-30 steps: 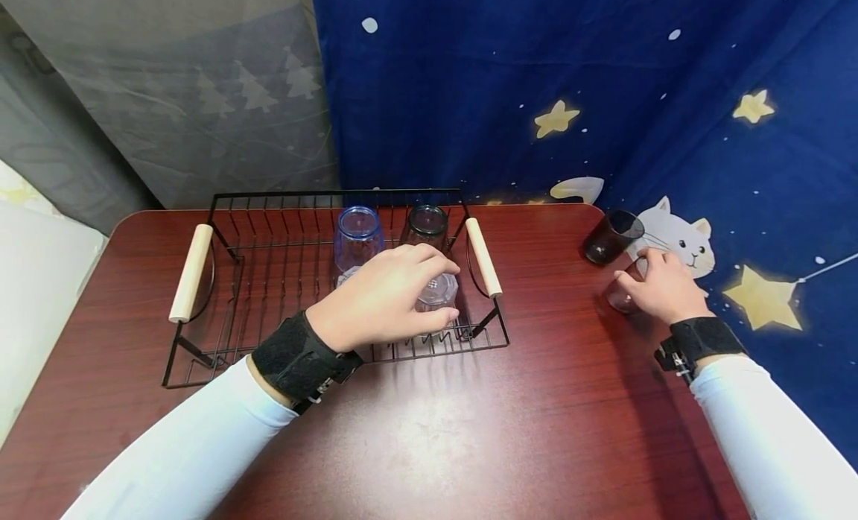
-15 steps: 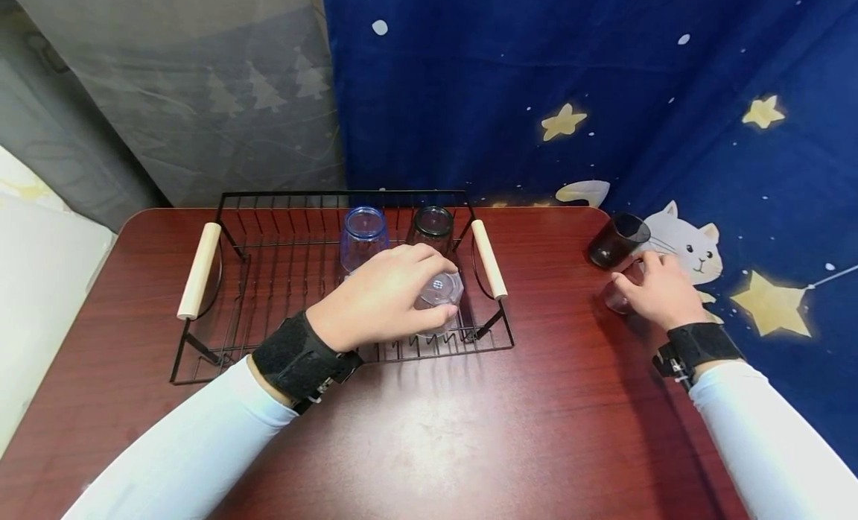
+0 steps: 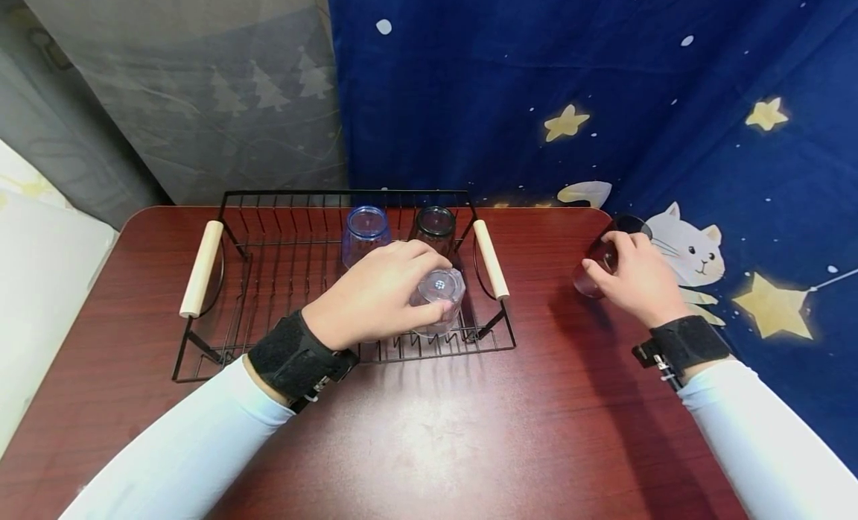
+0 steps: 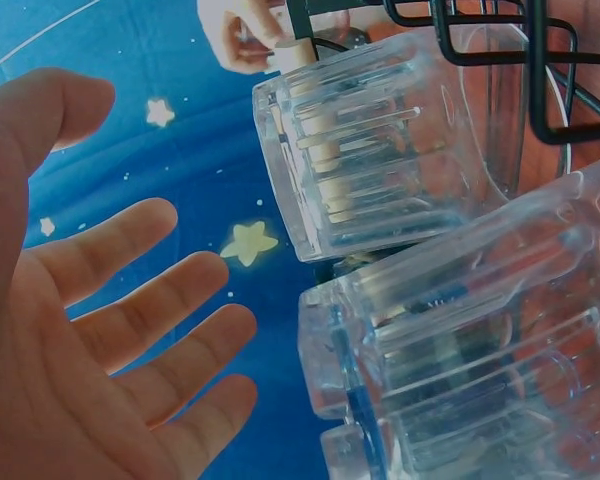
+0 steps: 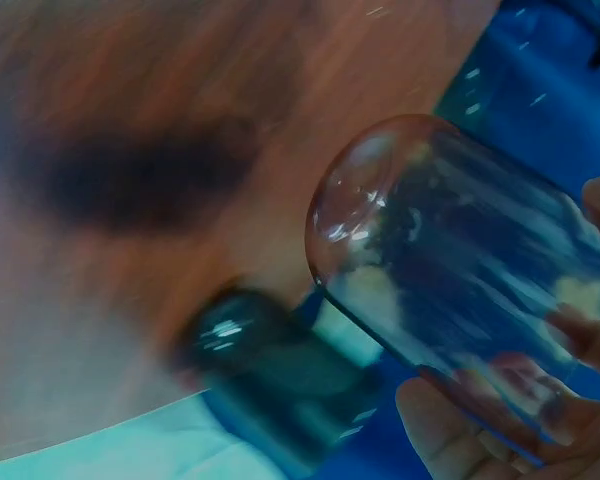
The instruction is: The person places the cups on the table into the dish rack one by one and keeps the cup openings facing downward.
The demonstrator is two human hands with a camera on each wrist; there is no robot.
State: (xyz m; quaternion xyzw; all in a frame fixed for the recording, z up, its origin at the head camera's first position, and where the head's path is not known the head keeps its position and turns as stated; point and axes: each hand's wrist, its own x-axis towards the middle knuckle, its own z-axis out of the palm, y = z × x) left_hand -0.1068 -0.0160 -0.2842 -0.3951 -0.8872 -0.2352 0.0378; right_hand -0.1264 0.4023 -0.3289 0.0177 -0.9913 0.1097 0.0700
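My left hand [image 3: 375, 293] hovers over the front of a black wire dish rack [image 3: 345, 193], near an upside-down clear glass [image 3: 440, 285]. In the left wrist view, its loosely bent fingers stand apart from two clear ribbed glasses [image 4: 380, 140]. At the table's right side my right hand [image 3: 646, 281] grips a clear, pink-tinted glass [image 5: 450, 250] round its side. That glass is raised off the table and tilted in the right wrist view. A dark smoky glass [image 5: 280, 370] stands just behind it, partly hidden by the right hand in the head view.
In the rack's back row, a blue glass [image 3: 366, 233] and a dark-tinted glass [image 3: 436, 226] stand upside down. Light wooden handles [image 3: 491, 259] rise at the rack's two ends. Blue and grey curtains [image 3: 469, 95] hang behind the reddish-brown table [image 3: 456, 430].
My right hand has lifted the pink-tinted glass and moved left with it, passing in front of the dark glass. The left hand stays over the rack. The head view has shifted slightly.
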